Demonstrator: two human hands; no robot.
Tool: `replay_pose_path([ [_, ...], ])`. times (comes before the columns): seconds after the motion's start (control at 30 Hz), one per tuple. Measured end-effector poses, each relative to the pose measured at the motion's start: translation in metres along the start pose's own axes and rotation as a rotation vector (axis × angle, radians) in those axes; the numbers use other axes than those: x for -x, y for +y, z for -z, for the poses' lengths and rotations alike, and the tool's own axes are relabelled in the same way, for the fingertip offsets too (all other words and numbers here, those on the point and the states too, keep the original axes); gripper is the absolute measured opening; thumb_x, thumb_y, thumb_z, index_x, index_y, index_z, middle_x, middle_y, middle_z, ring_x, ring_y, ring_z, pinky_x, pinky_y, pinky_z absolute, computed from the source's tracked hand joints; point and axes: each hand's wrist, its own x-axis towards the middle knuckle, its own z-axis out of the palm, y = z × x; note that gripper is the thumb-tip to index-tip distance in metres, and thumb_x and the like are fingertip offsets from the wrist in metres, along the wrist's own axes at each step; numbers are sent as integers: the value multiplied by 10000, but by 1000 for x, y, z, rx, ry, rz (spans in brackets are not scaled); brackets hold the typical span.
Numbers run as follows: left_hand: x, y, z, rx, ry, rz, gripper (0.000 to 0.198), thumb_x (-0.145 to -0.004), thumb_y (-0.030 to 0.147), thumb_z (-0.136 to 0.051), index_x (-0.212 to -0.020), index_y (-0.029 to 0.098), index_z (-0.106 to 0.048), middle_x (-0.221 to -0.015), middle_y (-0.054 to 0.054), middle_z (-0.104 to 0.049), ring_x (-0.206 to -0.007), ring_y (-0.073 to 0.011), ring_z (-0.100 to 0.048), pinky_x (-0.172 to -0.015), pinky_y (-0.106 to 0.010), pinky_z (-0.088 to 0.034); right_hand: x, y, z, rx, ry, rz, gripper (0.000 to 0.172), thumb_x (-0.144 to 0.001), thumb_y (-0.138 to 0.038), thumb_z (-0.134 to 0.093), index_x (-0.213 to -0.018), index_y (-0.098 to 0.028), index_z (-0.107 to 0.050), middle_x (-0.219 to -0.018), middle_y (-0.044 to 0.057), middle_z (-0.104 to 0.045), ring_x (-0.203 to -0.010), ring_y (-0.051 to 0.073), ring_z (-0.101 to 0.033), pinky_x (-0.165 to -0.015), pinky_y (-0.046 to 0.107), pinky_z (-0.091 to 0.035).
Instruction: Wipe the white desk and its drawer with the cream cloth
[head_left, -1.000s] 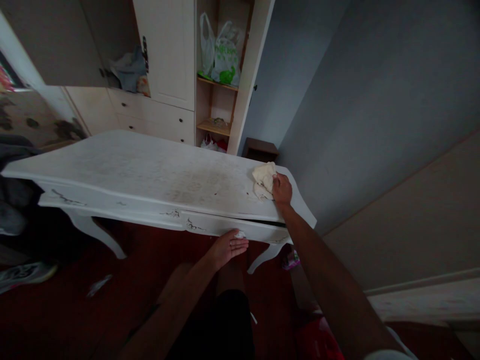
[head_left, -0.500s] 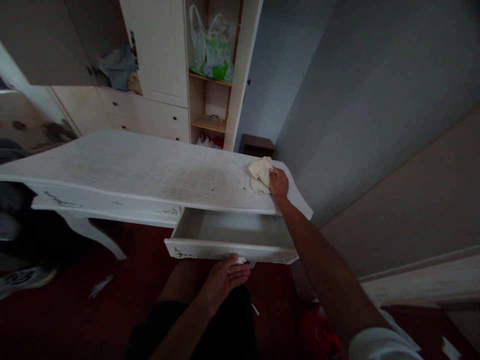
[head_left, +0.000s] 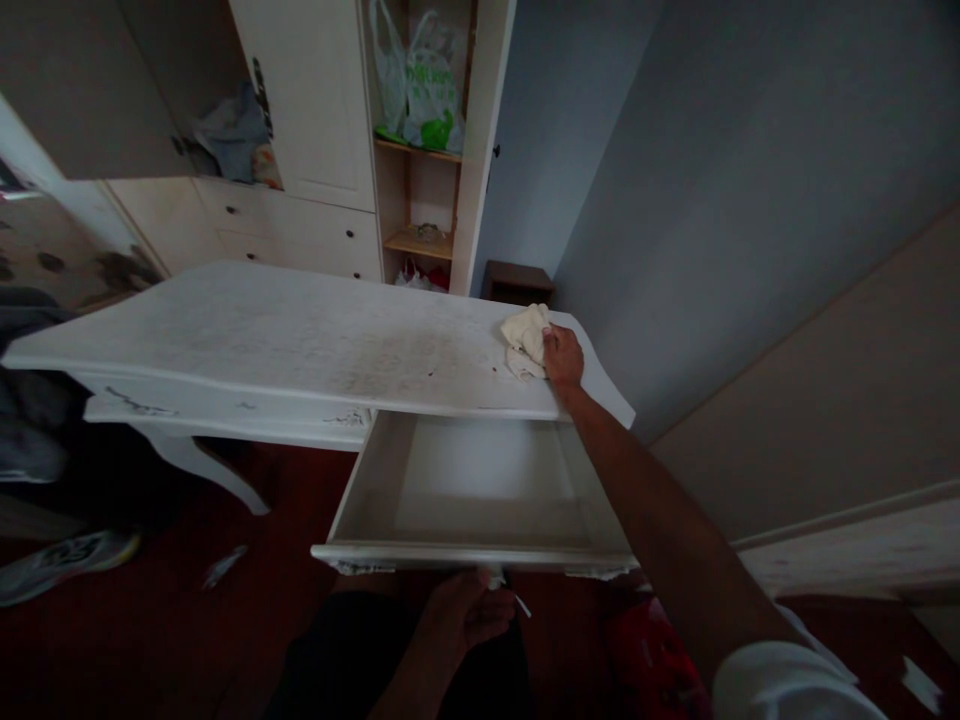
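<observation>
A white drawer (head_left: 480, 555) is pulled well out from under the white table (head_left: 300, 320), and its inside looks bare. My left hand (head_left: 469, 610) is at the middle of the drawer's front, fingers closed on the small white knob (head_left: 495, 577). On the right end of the tabletop, my right hand (head_left: 564, 357) grips a crumpled cream cloth (head_left: 526, 335) that rests on the surface. Dark smudges and a few small specks mark the tabletop left of the cloth.
Behind the table stands a white wardrobe (head_left: 315, 100) with a plastic bag (head_left: 433, 100) on its shelf. A small brown cabinet (head_left: 517, 282) is beyond the table. A shoe (head_left: 71, 560) lies at lower left, a red item (head_left: 649, 650) at lower right.
The drawer has come much farther out toward me, with my left hand at its knob. My right hand and the cloth have stayed at about the same place on the tabletop.
</observation>
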Motion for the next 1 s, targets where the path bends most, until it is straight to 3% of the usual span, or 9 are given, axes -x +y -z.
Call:
replay_pose_path([
  [0.33,21,-23,-1,-28,-75,33,608,-514,622,-855,-859,136,-735,-858,-120,-762,-800,-229,-714,-772,-331,-551,1,2,0,14,4,16,474,-984,-403,-317,-1205,-153,-653,-1193,145,-659,-1114,251,-580,-996,386,-424],
  [0.6,16,-36,1,-17,-13,47,645,-449,626,-869,-831,125,-735,-808,-120,-750,-745,-217,-697,-720,-320,-535,2,-1,1,21,8,25,488,-978,-399,-306,-1201,-135,-650,-1174,162,-659,-1106,253,-583,-1002,391,-421],
  [1.0,16,-50,6,-37,77,59,561,-488,558,-868,-805,121,-715,-806,-140,-750,-751,-250,-702,-761,-376,-538,3,-5,3,55,17,20,468,-949,-386,-344,-1213,-141,-643,-1185,160,-657,-1113,264,-577,-995,411,-424],
])
